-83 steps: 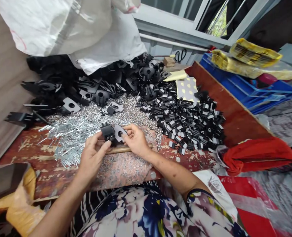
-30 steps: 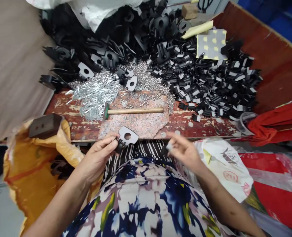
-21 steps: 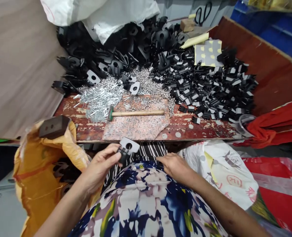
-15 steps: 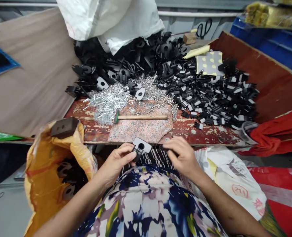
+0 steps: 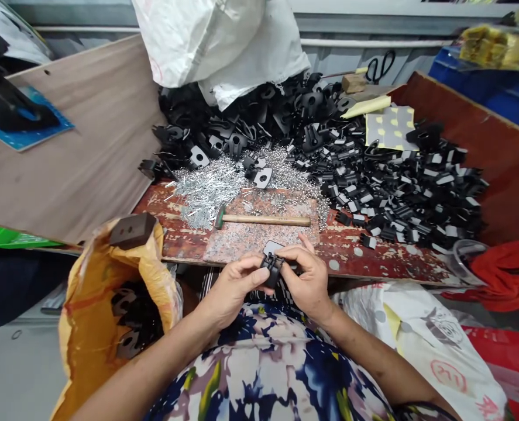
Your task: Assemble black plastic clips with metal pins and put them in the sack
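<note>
Between my two hands, just off the front edge of the bench, is a black plastic clip part (image 5: pixel 273 266) with a flat grey pad on its upper face. My left hand (image 5: pixel 235 287) pinches it from the left, thumb across the front. From the other side, my right hand (image 5: pixel 308 282) is closed on its right edge with thumb and fingertips; a smaller piece there may be hidden by the fingers. Beyond them a wooden-handled hammer (image 5: pixel 265 220) lies across a speckled stone slab (image 5: pixel 224 247).
Silver pins (image 5: pixel 213 190) and tiny metal pieces (image 5: pixel 277 164) are heaped behind the slab. Small black clips (image 5: pixel 386 196) pile up at right, larger black parts (image 5: pixel 233 131) behind. A yellow sack (image 5: pixel 86 316) stands left, a white bag (image 5: pixel 421 345) right. Wooden boards (image 5: pixel 88 134) flank the bench.
My right hand has moved left and now meets the clip part in my left hand. The clip part has turned more upright. The whole view has shifted slightly.
</note>
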Motion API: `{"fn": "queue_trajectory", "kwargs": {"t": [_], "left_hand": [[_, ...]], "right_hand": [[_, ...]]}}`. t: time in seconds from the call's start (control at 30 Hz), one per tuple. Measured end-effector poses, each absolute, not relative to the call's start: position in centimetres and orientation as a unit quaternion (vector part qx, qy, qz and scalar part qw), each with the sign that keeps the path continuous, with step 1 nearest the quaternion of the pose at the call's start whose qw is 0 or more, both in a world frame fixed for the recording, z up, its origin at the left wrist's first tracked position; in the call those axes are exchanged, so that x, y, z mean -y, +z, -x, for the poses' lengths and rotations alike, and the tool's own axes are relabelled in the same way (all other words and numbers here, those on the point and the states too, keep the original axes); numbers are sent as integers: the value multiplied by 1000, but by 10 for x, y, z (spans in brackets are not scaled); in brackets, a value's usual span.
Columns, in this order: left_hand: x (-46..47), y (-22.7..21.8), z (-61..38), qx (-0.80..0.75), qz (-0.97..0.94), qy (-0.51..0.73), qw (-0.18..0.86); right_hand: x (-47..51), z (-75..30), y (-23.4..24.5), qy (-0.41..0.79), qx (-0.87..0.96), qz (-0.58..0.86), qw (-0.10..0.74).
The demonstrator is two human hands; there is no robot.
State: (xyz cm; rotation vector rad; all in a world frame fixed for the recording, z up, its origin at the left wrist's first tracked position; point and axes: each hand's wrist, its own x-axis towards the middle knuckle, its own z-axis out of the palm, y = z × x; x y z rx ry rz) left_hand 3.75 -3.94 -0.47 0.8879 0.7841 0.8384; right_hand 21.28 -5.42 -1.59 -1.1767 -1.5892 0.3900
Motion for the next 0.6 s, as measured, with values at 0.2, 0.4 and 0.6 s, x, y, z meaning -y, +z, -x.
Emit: {"fn": "queue_trajectory", "kwargs": {"t": [0.2, 0.4, 0.6], "left_hand": [[34, -15, -34, -368, -437, 366, 734], [24, -15, -30, -406, -478, 375, 683], [11, -15, -21, -426, -451, 393, 679]], "right_hand": [[56, -209, -24, 148, 693, 479, 518], [52, -211, -27, 328, 652, 476, 490], [-19, -251, -3, 205, 789, 465, 345]]}}
